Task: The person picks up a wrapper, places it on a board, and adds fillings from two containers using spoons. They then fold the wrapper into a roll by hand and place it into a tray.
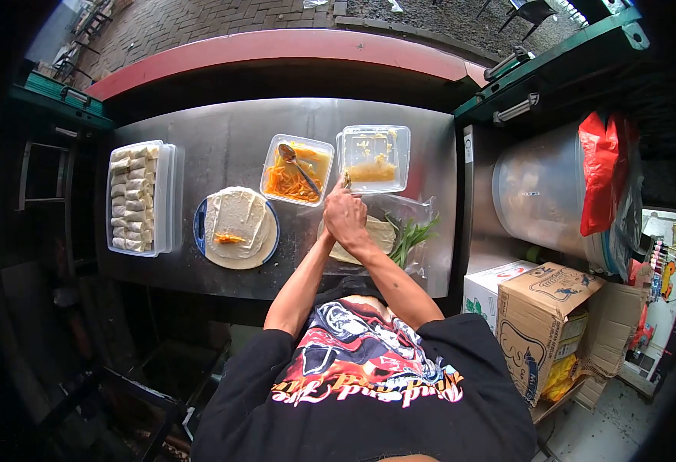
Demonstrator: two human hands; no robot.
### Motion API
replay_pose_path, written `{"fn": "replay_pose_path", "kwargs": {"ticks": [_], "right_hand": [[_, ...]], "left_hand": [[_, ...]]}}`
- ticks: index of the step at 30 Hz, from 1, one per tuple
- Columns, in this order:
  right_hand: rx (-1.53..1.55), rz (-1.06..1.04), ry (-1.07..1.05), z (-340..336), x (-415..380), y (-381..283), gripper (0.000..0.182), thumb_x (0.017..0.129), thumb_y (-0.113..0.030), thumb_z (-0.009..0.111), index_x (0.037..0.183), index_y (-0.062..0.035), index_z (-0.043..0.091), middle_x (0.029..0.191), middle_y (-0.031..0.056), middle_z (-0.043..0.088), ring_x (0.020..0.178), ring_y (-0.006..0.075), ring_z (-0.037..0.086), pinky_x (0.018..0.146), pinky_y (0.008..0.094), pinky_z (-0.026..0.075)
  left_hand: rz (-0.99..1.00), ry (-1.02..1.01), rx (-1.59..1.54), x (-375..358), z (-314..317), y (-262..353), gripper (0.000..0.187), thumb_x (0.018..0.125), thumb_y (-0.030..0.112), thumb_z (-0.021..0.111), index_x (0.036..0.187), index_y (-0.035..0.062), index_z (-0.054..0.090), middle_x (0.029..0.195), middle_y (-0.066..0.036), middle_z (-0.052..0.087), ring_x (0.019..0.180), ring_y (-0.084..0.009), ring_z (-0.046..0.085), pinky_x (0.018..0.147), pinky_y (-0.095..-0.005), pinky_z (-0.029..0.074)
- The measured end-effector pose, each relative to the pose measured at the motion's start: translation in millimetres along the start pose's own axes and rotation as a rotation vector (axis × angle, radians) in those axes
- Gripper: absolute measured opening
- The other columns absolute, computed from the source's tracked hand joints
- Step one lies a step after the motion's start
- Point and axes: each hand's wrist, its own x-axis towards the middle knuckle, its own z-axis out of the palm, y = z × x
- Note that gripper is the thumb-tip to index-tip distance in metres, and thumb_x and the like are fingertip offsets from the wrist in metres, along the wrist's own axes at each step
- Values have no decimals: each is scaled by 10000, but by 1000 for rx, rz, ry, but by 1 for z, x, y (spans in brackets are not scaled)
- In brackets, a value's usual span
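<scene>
At a steel counter (222,135), a person's left hand (334,211) and right hand (352,225) meet at the near corner of the right-hand tub (402,150). A small piece (346,181) shows at the fingertips; how tightly the fingers close, and which hand has it, cannot be told. Below lies a pale wrapper (381,235), beside greens (413,240) on clear plastic (424,206). To the left, a spoon (301,165) rests in a tub of orange filling (284,182); farther left, a wrapper stack (238,206) on a round board (200,225) bears a small filling heap (230,239). A loose pinch could drop the piece, a knuckle against the rim could shift the tub, and a sleeve brushing the plastic could drag the greens.
</scene>
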Motion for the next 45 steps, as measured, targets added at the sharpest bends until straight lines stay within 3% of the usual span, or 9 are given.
{"fn": "replay_pose_path", "kwargs": {"ticks": [4, 6, 7, 9, 11, 14, 21, 33, 45], "right_hand": [[-8, -2, 25, 9, 0, 0, 257, 838, -153, 516, 834, 73, 638, 716, 247, 672, 662, 373, 700, 584, 464, 571], [-8, 10, -52, 5, 2, -1, 575, 787, -57, 506, 1303, 167, 385, 823, 255, 679, 708, 370, 706, 609, 425, 589], [-8, 10, -51, 8, 2, 0, 575, 787, -57, 506, 1303, 167, 385, 823, 255, 679, 708, 370, 706, 609, 425, 589], [40, 18, 52, 6, 3, -2, 295, 845, -179, 513, 814, 78, 655, 736, 267, 668, 673, 395, 693, 600, 480, 569], [76, 10, -24, -10, 5, 3, 292, 847, -185, 512, 815, 64, 661, 763, 285, 664, 706, 417, 688, 632, 495, 564], [215, 85, -135, -42, 7, 15, 293, 854, -194, 503, 858, 41, 679, 830, 308, 658, 790, 446, 676, 708, 517, 548], [658, 299, -7, -3, 3, 55, 337, 886, -167, 470, 1063, 38, 671, 980, 290, 653, 973, 431, 635, 841, 477, 504], [659, 388, 206, 7, 1, 80, 316, 926, -151, 471, 1119, 23, 652, 949, 244, 680, 909, 382, 657, 768, 431, 503], [709, 346, 294, 12, -7, 91, 330, 938, -146, 440, 1140, 19, 640, 1042, 267, 653, 1014, 420, 621, 846, 446, 491]], "left_hand": [[-149, 3, -265, -6, 8, 15, 521, 970, 65, 461, 1471, 34, 321, 757, 52, 450, 669, -57, 475, 584, -225, 457], [-177, 17, -486, -5, 2, 4, 521, 974, 70, 465, 1474, 32, 322, 747, 56, 430, 656, -57, 463, 584, -222, 452], [-153, -28, -388, -3, -8, -5, 565, 968, 66, 489, 1493, 58, 281, 849, 25, 493, 708, -78, 507, 614, -238, 479], [-127, -73, -289, 1, -17, -14, 614, 962, 61, 513, 1511, 84, 239, 952, -6, 557, 760, -99, 551, 645, -254, 506], [-91, -34, 80, 6, -16, -12, 521, 967, 76, 511, 1467, 52, 370, 763, 39, 497, 675, -68, 490, 625, -245, 476], [-85, 101, 572, 14, -13, 11, 479, 961, 74, 516, 1429, 30, 425, 920, -22, 653, 780, -85, 584, 700, -260, 512], [-218, 203, 543, 12, 14, 44, 429, 958, 62, 477, 1384, 10, 478, 1119, -118, 671, 928, -137, 643, 791, -288, 535], [-174, 288, 561, 19, 14, 37, 347, 929, 70, 465, 1253, -20, 548, 856, -144, 716, 717, -214, 718, 636, -325, 559], [-243, 378, 1317, 7, 32, 84, 329, 879, 267, 553, 1117, 66, 657, 848, -192, 707, 806, -329, 702, 744, -456, 535]]}}
